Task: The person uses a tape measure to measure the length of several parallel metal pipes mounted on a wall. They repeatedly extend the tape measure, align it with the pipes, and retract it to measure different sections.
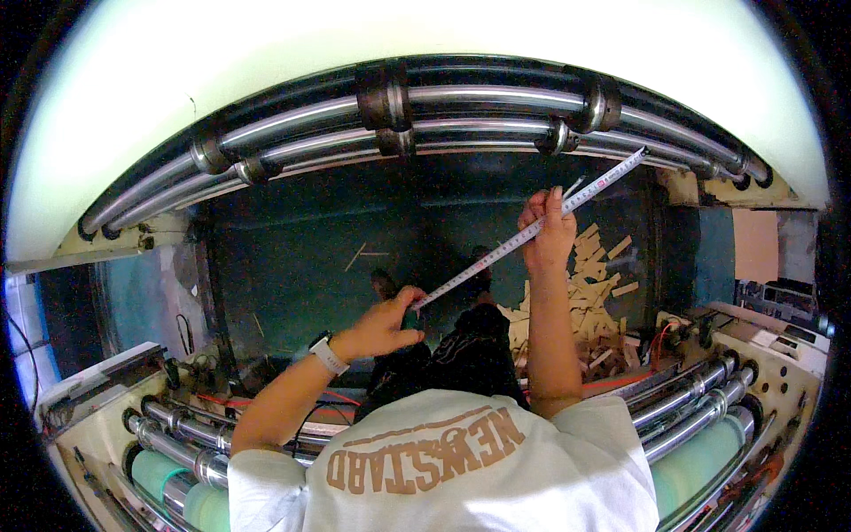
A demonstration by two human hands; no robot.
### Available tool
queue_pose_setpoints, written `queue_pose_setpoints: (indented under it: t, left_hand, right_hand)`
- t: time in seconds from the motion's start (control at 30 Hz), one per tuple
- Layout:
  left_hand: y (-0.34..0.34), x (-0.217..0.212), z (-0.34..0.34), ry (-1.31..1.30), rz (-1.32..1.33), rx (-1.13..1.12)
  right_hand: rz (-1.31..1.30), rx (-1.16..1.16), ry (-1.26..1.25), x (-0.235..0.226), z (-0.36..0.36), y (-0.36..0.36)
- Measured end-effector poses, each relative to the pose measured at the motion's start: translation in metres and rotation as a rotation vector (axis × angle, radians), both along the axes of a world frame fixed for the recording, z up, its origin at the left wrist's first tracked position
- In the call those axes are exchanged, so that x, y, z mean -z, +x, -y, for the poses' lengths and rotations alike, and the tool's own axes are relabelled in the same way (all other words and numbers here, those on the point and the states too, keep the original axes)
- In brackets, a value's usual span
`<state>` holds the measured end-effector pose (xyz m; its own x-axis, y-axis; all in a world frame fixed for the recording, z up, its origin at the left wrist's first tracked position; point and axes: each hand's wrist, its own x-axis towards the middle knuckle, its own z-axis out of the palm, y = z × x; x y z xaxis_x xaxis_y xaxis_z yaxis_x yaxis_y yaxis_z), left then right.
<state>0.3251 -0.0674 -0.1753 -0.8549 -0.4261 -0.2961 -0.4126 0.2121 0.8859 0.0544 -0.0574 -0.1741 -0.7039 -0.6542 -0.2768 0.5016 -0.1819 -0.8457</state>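
A white tape measure [483,262] is pulled out on a slant in front of me, its blade rising from lower left to upper right. My left hand [383,328], with a watch [328,352] on its wrist, is closed at the blade's lower end; the tape's case cannot be clearly made out there. Farther up, my right hand [551,232] pinches the blade between thumb and fingers. A short, thin, light strip [574,187] sticks up beside those fingers; its kind does not show. The blade's free end reaches past my right hand toward the metal rollers [496,95].
Long steel rollers with dark collars [384,96] span the machine ahead. Behind me on both sides lie more rollers [700,390] and pale green cylinders [700,452]. Many pale flat strips [581,301] are heaped on the dark floor [301,213] at right; red cables [612,383] run nearby.
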Motion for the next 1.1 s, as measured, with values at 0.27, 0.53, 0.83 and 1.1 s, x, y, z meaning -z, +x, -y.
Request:
queue_pose_setpoints:
  t: [0.27,0.53,0.83,1.1]
  left_hand:
    - [-0.025,-0.012,0.041,-0.095,0.036,-0.044]
    - [-0.056,-0.035,0.097,-0.157,0.128,-0.064]
    - [-0.085,-0.055,0.178,-0.814,0.106,-0.129]
    - [-0.11,-0.042,0.203,-0.851,0.099,-0.099]
  right_hand:
    - [-0.155,-0.146,0.13,0.001,0.007,0.041]
    - [-0.108,-0.25,0.074,0.001,0.033,0.033]
    - [-0.325,0.239,0.119,0.024,0.023,-0.084]
    - [-0.725,0.299,-0.06,0.04,0.07,-0.167]
